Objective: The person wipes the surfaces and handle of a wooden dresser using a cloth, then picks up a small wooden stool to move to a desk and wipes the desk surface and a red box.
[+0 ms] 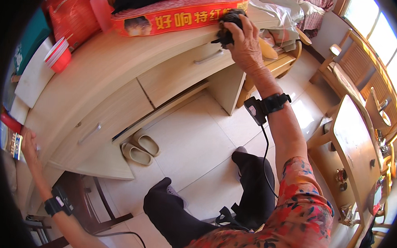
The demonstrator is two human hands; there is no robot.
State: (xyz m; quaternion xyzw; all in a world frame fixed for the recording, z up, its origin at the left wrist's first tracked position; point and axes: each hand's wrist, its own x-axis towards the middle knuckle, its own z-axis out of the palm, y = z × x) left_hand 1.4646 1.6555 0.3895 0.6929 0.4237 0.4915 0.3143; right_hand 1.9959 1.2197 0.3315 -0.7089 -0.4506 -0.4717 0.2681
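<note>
My right hand [246, 48] grips a dark, crumpled bundle [230, 25] at the front edge of the desk. Its material is unclear. Just behind the bundle lies a large red firecracker coil [189, 19] in a printed wrapper that bears writing. My left hand [30, 148] is at the far left end of the desk, against a small blue-and-white patterned box [17, 146]. Whether the fingers close around that box is hard to see at the rim. A red object [10, 123] lies just beyond those fingers.
Stacked red paper cups [58, 56] stand on the pale wooden desk [98, 61] beside a red bag [70, 13]. Below are drawers with metal handles [208, 57] and beige slippers [140, 148]. A dark wooden chair [114, 220], low table [353, 147] and wooden bench [350, 77] stand around.
</note>
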